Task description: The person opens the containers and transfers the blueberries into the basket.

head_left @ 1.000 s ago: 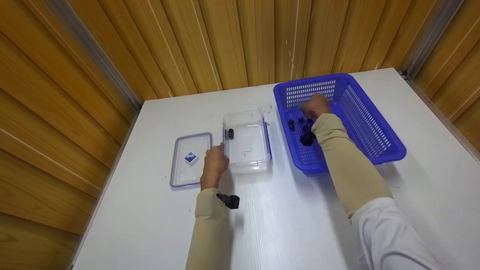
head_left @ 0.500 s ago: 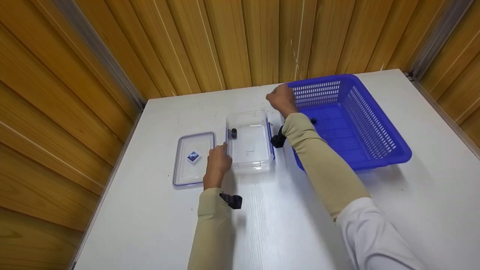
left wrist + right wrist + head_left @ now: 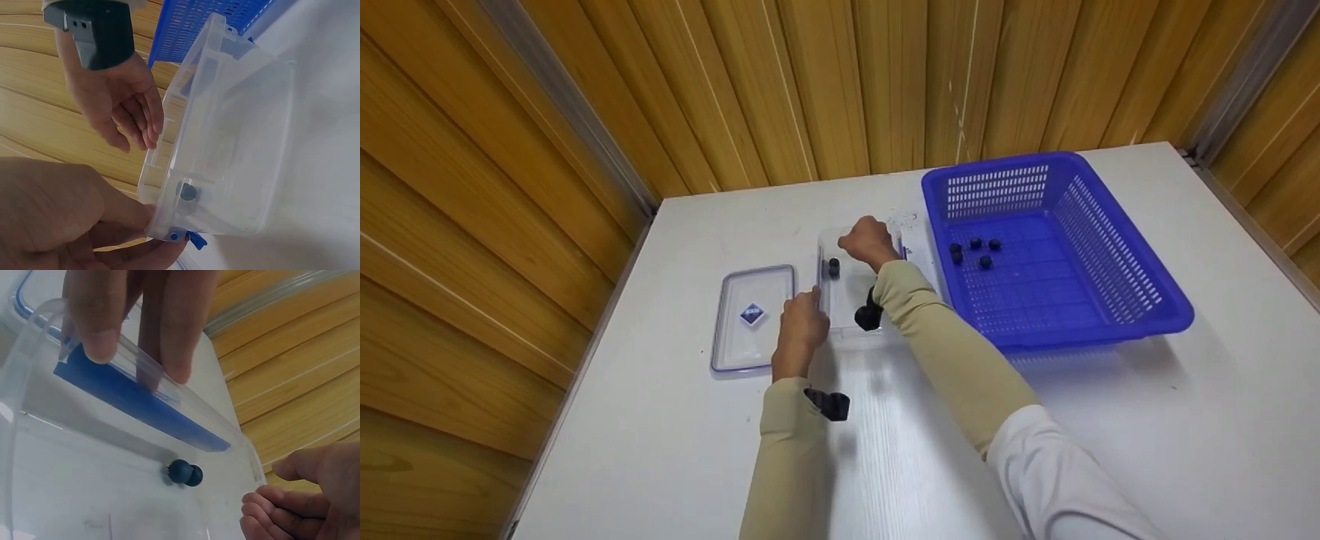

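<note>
A clear plastic food container (image 3: 851, 304) stands mid-table with a pair of blueberries (image 3: 834, 268) by its left wall. My left hand (image 3: 804, 322) grips that wall; the right wrist view has its fingers (image 3: 100, 332) straddling the rim at a blue locking flap (image 3: 140, 405). Over the far part of the container is my right hand (image 3: 868, 241). In the left wrist view this right hand (image 3: 121, 104) is palm-inward with curled fingers, thumb apart from them. No berry shows in it, but the inside of the curl is hidden, so I cannot tell if it holds one.
A blue plastic basket (image 3: 1035, 281) stands to the right, with several blueberries (image 3: 976, 244) on its floor toward the left. The container's lid (image 3: 739, 345), with a blue diamond label, lies flat on the left. A wood-panelled wall (image 3: 810, 90) rises behind the white table (image 3: 645, 420).
My right hand has moved left from inside the basket, across its rim, to over the container. My left hand keeps its grip on the container wall. The view has shifted slightly.
</note>
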A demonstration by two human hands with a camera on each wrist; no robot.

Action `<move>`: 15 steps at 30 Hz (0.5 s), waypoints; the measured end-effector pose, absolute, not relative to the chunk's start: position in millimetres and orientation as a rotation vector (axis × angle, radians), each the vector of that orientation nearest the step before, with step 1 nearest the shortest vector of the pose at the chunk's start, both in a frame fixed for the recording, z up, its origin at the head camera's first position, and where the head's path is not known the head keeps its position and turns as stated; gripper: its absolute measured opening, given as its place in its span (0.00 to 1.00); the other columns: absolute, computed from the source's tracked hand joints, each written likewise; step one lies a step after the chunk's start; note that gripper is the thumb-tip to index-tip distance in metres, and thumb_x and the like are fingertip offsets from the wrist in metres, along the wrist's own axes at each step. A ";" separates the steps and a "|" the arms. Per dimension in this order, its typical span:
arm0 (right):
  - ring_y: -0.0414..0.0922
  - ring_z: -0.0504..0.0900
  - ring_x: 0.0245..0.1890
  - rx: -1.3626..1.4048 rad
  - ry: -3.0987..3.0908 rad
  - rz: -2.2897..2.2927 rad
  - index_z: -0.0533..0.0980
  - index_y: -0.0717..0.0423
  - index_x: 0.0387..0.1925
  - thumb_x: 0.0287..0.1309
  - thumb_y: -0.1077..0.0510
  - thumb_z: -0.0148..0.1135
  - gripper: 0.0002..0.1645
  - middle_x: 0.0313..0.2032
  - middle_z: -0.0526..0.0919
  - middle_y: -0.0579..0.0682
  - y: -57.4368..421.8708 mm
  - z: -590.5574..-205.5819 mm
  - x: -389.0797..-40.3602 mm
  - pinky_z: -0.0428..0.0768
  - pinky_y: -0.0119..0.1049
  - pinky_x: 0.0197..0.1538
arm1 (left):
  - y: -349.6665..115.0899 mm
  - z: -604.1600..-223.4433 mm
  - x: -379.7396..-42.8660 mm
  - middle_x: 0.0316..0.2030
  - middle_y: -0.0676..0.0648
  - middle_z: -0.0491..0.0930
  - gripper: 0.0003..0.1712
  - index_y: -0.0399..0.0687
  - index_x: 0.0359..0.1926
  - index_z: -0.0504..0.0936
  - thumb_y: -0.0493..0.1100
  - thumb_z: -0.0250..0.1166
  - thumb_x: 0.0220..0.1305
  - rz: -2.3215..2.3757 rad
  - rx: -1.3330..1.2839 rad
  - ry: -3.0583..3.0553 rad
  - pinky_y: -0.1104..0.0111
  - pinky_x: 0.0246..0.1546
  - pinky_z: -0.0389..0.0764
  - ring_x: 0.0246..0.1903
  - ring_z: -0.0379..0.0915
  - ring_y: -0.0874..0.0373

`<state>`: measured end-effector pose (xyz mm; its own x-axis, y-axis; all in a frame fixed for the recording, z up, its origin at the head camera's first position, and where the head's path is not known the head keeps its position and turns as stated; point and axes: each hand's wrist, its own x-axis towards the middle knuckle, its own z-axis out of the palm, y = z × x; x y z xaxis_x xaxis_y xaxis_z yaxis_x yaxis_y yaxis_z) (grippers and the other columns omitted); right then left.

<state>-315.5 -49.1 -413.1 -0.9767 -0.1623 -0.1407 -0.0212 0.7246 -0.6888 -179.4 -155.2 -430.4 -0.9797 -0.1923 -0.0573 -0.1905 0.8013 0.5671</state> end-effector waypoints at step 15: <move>0.43 0.71 0.15 0.035 2.557 -1.181 0.75 0.59 0.21 0.50 0.59 0.62 0.08 0.15 0.75 0.49 -72.1 -449.7 -312.5 0.69 0.33 0.19 | -156.5 -432.6 -180.0 0.47 0.32 0.80 0.24 0.37 0.56 0.78 0.30 0.55 0.57 -0.862 0.273 -2.953 0.48 0.49 0.75 0.50 0.74 0.34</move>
<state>-312.5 -72.1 -449.7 -0.9475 -0.1115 -0.2996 0.1558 0.6573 -0.7373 -180.0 -156.5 -432.6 -0.9830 -0.1836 0.0016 -0.1539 0.8288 0.5379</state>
